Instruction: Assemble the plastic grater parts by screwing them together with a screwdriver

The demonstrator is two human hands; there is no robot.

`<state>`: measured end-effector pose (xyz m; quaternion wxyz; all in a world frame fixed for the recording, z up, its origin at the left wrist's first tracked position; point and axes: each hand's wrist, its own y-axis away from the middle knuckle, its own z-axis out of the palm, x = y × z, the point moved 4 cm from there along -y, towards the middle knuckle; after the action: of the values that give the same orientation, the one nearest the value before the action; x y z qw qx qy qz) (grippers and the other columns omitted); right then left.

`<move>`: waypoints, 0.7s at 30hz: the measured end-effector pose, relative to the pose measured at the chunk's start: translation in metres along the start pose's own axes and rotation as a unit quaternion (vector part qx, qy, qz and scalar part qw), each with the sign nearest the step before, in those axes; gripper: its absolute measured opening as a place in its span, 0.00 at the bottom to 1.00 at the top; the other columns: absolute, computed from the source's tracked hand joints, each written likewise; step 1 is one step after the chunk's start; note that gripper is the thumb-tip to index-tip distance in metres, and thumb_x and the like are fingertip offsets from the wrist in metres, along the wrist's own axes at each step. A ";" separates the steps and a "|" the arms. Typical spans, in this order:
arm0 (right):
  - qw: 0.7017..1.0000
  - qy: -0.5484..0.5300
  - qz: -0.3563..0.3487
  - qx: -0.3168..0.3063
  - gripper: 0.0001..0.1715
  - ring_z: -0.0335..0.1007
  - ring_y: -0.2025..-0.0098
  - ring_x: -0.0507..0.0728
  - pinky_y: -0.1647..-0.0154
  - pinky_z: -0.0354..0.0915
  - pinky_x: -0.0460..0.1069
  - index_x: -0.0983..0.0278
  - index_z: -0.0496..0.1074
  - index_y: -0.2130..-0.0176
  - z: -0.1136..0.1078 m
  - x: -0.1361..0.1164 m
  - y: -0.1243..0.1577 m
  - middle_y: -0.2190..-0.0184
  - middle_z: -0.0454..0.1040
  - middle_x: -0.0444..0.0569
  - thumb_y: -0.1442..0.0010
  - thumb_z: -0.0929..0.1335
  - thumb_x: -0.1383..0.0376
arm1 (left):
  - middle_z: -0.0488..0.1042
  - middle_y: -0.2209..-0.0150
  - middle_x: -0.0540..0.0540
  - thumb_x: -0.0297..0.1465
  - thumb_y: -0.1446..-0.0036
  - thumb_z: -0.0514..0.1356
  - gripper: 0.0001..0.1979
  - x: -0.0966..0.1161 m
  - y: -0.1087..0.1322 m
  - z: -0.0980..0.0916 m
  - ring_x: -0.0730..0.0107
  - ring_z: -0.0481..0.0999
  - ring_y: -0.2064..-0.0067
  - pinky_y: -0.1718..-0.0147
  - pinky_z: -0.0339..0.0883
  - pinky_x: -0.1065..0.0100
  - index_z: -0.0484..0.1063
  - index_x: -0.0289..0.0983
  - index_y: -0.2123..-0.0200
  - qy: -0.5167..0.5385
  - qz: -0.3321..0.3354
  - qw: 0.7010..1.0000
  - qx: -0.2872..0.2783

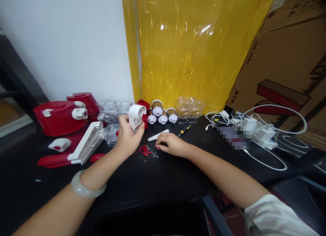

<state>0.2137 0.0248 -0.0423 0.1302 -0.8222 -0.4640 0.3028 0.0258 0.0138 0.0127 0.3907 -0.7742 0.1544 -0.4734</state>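
My left hand is closed around a white plastic housing with a rounded, hollow end, held up over the table. Low over the tabletop, my right hand has its fingertips pinched together; a bit of red shows at them, too small to name. Beside those fingertips lie a pile of small red plastic parts and several loose metal screws. Just behind the right hand is a flat white strip. A screwdriver with a yellow and black handle rests beyond it.
On the left stand red housings and a white handle piece. Clear plastic cups, drum-shaped graters and more clear parts line the back. White cables and chargers lie right, near a large cardboard box.
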 end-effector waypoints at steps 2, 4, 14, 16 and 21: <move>0.999 -0.003 0.023 0.039 0.03 0.72 0.63 0.54 0.58 0.67 0.50 0.64 0.71 0.66 -0.005 0.002 0.000 0.65 0.75 0.50 0.38 0.67 0.69 | 0.67 0.66 0.50 0.35 0.49 0.64 0.17 0.001 0.000 0.000 0.66 0.73 0.63 0.63 0.67 0.63 0.58 0.40 0.63 0.001 -0.011 1.000 -0.010; 0.996 -0.006 0.043 0.076 0.03 0.72 0.64 0.54 0.60 0.67 0.49 0.64 0.69 0.66 -0.010 0.005 0.001 0.66 0.75 0.49 0.38 0.66 0.69 | 0.69 0.70 0.52 0.35 0.48 0.64 0.15 0.003 0.000 0.001 0.69 0.73 0.69 0.68 0.67 0.66 0.60 0.39 0.64 0.020 -0.026 0.999 -0.032; 0.980 0.045 0.016 0.194 0.09 0.70 0.59 0.56 0.57 0.68 0.52 0.62 0.71 0.56 -0.027 0.000 0.003 0.63 0.74 0.50 0.37 0.65 0.70 | 0.79 0.66 0.48 0.39 0.46 0.66 0.16 0.021 -0.001 -0.002 0.67 0.77 0.66 0.64 0.69 0.67 0.76 0.37 0.57 -0.033 0.061 0.994 -0.089; 0.978 0.035 0.003 0.204 0.11 0.70 0.60 0.55 0.57 0.68 0.52 0.62 0.72 0.55 -0.029 -0.002 0.003 0.63 0.73 0.50 0.36 0.64 0.70 | 0.78 0.68 0.49 0.39 0.42 0.62 0.17 0.020 0.000 -0.002 0.69 0.76 0.69 0.66 0.69 0.68 0.74 0.38 0.52 -0.026 0.081 0.991 -0.106; 0.972 0.009 -0.001 0.235 0.09 0.69 0.63 0.54 0.61 0.69 0.50 0.61 0.76 0.58 -0.031 -0.002 0.003 0.64 0.68 0.49 0.36 0.66 0.67 | 0.73 0.74 0.51 0.40 0.33 0.51 0.17 0.008 0.004 0.000 0.74 0.71 0.78 0.76 0.66 0.71 0.68 0.37 0.48 0.081 0.053 0.987 -0.132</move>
<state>0.2344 0.0240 -0.0188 0.3243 -0.7708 -0.3797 0.3956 0.0302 0.0063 0.0152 0.2959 -0.7688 0.2869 -0.4889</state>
